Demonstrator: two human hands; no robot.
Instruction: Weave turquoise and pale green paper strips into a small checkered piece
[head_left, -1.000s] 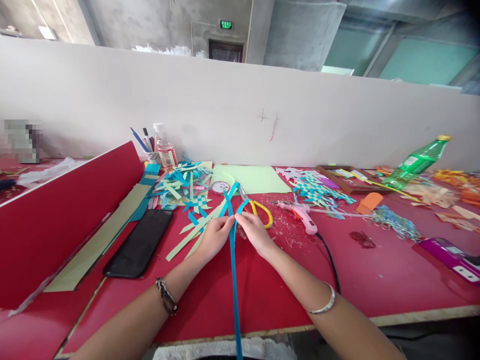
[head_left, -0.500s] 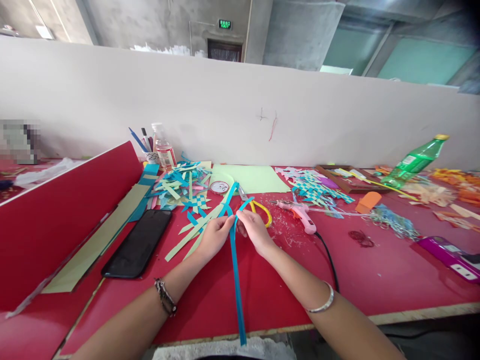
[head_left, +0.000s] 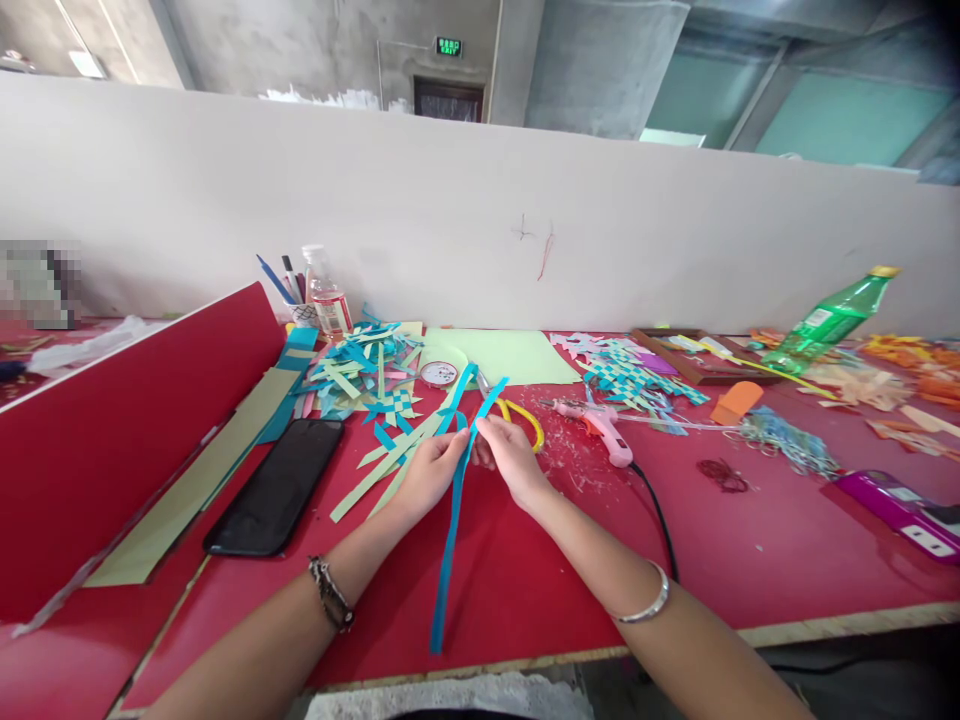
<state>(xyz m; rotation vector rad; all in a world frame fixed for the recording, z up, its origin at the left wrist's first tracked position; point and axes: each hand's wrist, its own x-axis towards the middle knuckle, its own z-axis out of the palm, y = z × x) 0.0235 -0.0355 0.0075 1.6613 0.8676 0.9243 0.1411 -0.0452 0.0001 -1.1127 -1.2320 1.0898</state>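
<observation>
A blue paper strip (head_left: 450, 540) runs between my two hands, its long end hanging toward the table's front edge and short ends sticking up beyond my fingers. My left hand (head_left: 433, 468) pinches it with thumb and fingers. From the other side my right hand (head_left: 511, 458) grips the same strip, fingertips nearly touching those of the left. Just past my right hand lie scissors with yellow handles (head_left: 534, 425), partly hidden. Pale green strips (head_left: 390, 470) spread on the table beside my left hand.
A phone (head_left: 275, 487) lies to the left, near a heap of woven paper strips (head_left: 352, 370). On the right are a pink glue gun (head_left: 600, 425) with its cord, a leaning green bottle (head_left: 832, 322) and a purple power strip (head_left: 904, 510). A red divider (head_left: 142, 440) stands left.
The long end of the blue strip has swung left and up. Its short upper end beside my right hand now points higher. Both hands have stayed almost in place.
</observation>
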